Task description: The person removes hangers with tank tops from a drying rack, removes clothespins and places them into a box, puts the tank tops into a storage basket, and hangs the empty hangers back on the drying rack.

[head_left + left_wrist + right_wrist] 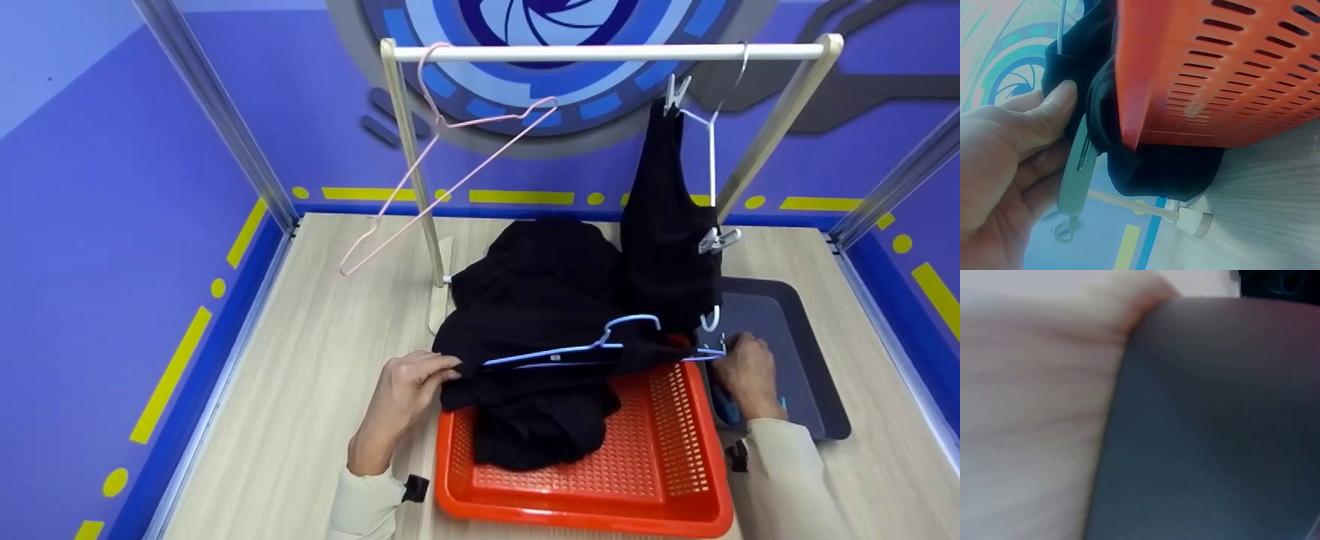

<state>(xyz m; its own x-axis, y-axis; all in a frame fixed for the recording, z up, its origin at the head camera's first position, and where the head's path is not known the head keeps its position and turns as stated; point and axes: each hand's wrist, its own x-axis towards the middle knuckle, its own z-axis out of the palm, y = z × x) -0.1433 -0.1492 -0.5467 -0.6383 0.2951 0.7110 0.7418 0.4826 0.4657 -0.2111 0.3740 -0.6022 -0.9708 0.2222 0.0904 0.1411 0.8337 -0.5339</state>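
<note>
My left hand [409, 382] pinches the edge of a black garment [540, 322] between thumb and fingers, beside one end of a light blue hanger [551, 352]. The garment hangs over the hanger, and its lower part droops into the red basket [585, 517]. In the left wrist view a pale green plastic piece [1077, 174] with a slot and an end loop lies against the fingers. My right hand [746, 371] is down in the grey tray [814, 375], close to the hanger's right end. Its fingertips are largely hidden, and I cannot tell whether they hold anything.
A rack with a white rail [600, 52] stands behind the basket. On it hang an unloaded pink hanger [487, 120] and a black garment [667, 217] clipped with white clothes pegs [720, 241]. Teal bits [782, 403] show in the tray under the right wrist.
</note>
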